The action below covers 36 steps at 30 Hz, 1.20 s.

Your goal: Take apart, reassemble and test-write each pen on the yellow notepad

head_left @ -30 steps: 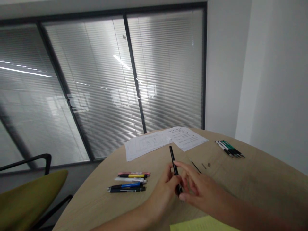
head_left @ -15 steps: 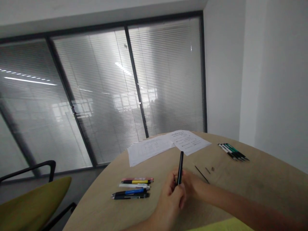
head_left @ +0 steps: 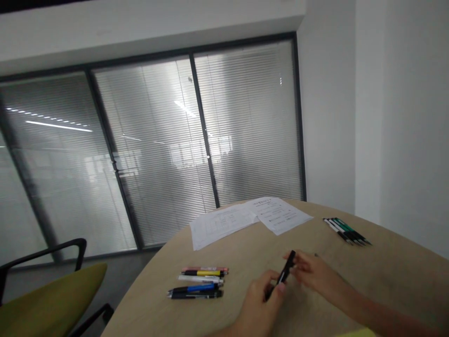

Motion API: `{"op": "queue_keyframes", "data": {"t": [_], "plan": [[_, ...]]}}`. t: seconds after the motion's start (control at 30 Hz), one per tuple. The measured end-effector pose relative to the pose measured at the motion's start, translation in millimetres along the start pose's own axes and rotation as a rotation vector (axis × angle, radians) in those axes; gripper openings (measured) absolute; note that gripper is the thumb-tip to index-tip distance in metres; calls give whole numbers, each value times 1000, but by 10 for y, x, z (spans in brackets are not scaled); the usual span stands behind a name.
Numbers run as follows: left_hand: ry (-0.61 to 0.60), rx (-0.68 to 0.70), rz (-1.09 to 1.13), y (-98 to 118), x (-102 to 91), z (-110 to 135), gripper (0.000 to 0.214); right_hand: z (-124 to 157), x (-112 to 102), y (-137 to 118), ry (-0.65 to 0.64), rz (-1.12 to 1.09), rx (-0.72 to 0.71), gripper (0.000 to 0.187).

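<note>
A black pen (head_left: pixel 286 267) is tilted up and to the right above the near part of the table. My left hand (head_left: pixel 261 299) is closed around its lower part, the thumb along the barrel. At the pen's upper end is my right hand (head_left: pixel 312 270), its fingers bent, with one fingertip passing behind the pen. The right fingers look closed at that end, though their exact contact is partly hidden. Left of my hands lies a row of several pens, among them a yellow and black pen (head_left: pixel 205 273), a white pen (head_left: pixel 199 279) and a blue pen (head_left: pixel 194 289).
Printed paper sheets (head_left: pixel 224 222) lie at the far side of the round wooden table (head_left: pixel 157 299). Several white and green pens (head_left: pixel 345 231) are grouped at the right. A chair with a yellow-green seat (head_left: pixel 52 295) stands at the left. Behind is a glass partition with blinds (head_left: pixel 245 131).
The pen has gone from nearly upright to tilted right and lower. Both hands have shifted right, and my right hand has come out from behind the left to the pen's upper end.
</note>
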<state>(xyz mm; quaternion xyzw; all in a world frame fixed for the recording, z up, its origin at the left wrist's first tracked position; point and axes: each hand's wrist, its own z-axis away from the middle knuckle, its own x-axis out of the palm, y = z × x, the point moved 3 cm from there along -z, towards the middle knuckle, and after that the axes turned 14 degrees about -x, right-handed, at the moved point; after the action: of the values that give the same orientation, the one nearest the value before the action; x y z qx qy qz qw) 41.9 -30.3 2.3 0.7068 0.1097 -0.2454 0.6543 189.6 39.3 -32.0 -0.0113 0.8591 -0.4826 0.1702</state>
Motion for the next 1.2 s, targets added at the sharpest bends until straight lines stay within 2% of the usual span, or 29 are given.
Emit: {"op": "queue_keyframes", "data": {"t": [0.1,0.2,0.27,0.33,0.47,0.7,0.97,1.2], "plan": [[40,5,-246,-17,-51,-38,28,119,-212,89,132,-179,142,39],[54,57,-604,-89,-65,-77,24,220,-365,177,287,-256,239,41],[52,112,-789,-155,-53,-99,23,270,-410,226,351,-273,255,39],[65,169,-873,-205,-42,-117,21,299,-413,252,367,-257,236,36],[104,260,-883,-231,-38,-136,17,318,-353,238,337,-223,238,33],[145,310,-837,-225,-53,-123,18,330,-311,212,286,-230,229,30],[126,268,-869,-184,-40,-104,22,355,-315,247,222,-207,193,28],[122,222,-853,-162,-51,-103,22,352,-355,165,252,-175,183,29]]}}
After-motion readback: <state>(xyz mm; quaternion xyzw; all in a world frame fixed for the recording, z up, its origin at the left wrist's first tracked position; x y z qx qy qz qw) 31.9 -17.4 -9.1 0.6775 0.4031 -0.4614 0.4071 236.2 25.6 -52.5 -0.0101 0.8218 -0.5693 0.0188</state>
